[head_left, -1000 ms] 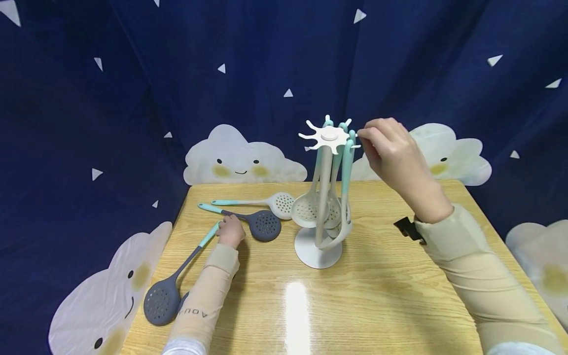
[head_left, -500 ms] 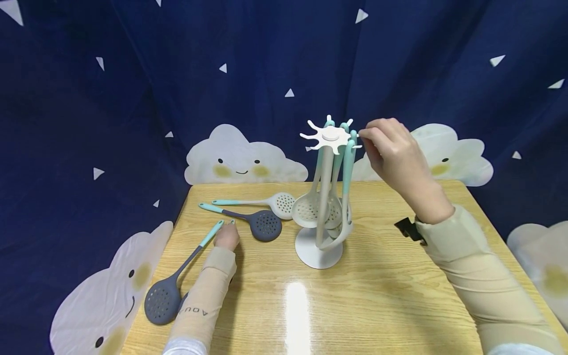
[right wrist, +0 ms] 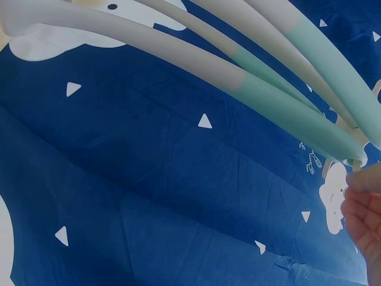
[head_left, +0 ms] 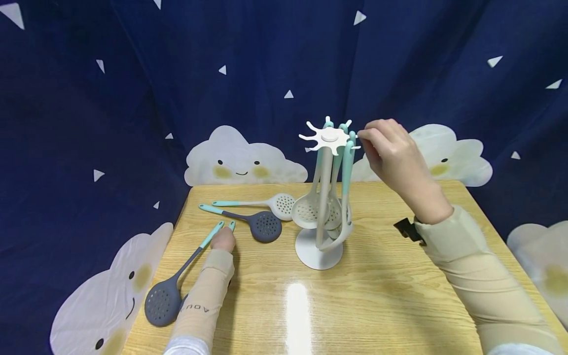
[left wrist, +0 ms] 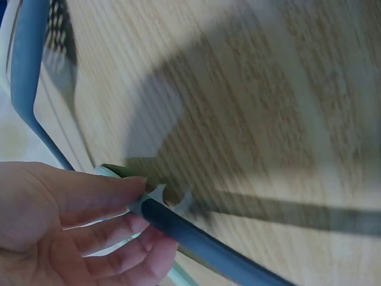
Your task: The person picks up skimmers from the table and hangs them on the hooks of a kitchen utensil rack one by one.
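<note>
My left hand (head_left: 223, 240) pinches a dark grey kitchen utensil (left wrist: 208, 244) between thumb and fingers, where its mint handle (head_left: 231, 225) meets the shaft. Its head is mostly hidden under my forearm, so I cannot tell its kind. Just left of it lies a dark grey skimmer (head_left: 162, 301) with a mint handle. At the white utensil rack (head_left: 329, 138), my right hand (head_left: 392, 153) pinches the tip of a hook (right wrist: 356, 165). A pale utensil's mint handle (right wrist: 297, 122) hangs on that hook by its end hole.
Another dark skimmer (head_left: 265, 227) and a pale skimmer (head_left: 282, 205) lie on the wooden table (head_left: 377, 305), left of the rack. Several pale utensils, among them a skimmer (head_left: 306, 211) and a ladle (head_left: 339, 239), hang from the rack. A dark blue curtain (head_left: 266, 59) stands behind.
My left hand has drawn back slightly toward me and left from beside the dark skimmer's shaft, and a mint handle end now shows beyond its fingers. My right hand stays at the rack.
</note>
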Motion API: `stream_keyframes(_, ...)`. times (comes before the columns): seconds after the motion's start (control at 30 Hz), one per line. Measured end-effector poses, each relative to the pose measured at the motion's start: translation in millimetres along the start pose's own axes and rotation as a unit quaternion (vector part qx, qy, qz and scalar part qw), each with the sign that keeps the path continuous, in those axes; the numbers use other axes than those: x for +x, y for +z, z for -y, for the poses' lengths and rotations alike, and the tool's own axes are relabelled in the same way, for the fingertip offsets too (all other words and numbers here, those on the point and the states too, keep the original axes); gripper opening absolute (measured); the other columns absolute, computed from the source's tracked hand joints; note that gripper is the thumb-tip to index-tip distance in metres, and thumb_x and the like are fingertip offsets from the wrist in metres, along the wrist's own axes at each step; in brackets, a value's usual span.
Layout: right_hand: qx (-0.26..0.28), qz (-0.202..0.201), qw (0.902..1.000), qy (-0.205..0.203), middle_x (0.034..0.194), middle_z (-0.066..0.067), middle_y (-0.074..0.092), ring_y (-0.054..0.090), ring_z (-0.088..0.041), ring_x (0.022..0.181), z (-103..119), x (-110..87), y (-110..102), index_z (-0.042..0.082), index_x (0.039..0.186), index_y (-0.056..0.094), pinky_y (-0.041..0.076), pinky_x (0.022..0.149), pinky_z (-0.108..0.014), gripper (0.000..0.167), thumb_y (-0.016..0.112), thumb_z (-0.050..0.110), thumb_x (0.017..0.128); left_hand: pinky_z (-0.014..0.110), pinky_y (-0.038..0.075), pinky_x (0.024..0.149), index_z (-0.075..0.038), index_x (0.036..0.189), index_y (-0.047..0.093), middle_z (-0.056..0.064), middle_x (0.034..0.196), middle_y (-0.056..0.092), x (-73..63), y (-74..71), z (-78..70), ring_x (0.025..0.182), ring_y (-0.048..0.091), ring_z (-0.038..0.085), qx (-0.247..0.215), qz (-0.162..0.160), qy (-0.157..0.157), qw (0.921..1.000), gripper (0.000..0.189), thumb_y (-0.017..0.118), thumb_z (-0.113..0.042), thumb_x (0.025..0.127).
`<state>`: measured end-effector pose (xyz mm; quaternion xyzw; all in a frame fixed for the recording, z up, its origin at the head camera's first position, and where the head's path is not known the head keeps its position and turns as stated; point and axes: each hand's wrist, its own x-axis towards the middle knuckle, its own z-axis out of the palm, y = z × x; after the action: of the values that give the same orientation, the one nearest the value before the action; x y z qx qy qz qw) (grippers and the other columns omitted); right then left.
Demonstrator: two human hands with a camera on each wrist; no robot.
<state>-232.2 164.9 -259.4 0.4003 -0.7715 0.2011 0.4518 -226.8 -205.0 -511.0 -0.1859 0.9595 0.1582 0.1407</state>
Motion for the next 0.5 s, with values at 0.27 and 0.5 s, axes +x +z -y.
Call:
stream_keyframes(0.27,0.002,-0.003,1.0,-0.002,0.086,-0.02,0.056,0.05,-0.034,0.076,0.3,0.0,0.6,-0.008,0.087,0.058,0.043,0.069,-0.043,0.015,0.056,-0.018,0.077,0.047,0.052,0.066,0.011,0.107,0.057,0.028,0.101,0.061,2.2,3.1,4.2,0.09,0.061,0.04,-0.002,-0.013,0.011,0.9998,0.025,0.04,0.0,0.093)
stream_keyframes(0.5,0.001,-0.003,1.0,0.0,0.086,-0.02,0.056,0.05,-0.034,0.076,0.2,-0.1,0.6,-0.008,0.088,0.058,0.043,0.068,-0.042,0.015,0.056,-0.018,0.077,0.046,0.052,0.065,0.009,0.101,0.061,0.025,0.094,0.063,-0.5,2.8,1.8,0.085,0.063,0.037,-0.008,-0.027,0.029,0.9992,0.022,0.044,-0.001,0.091)
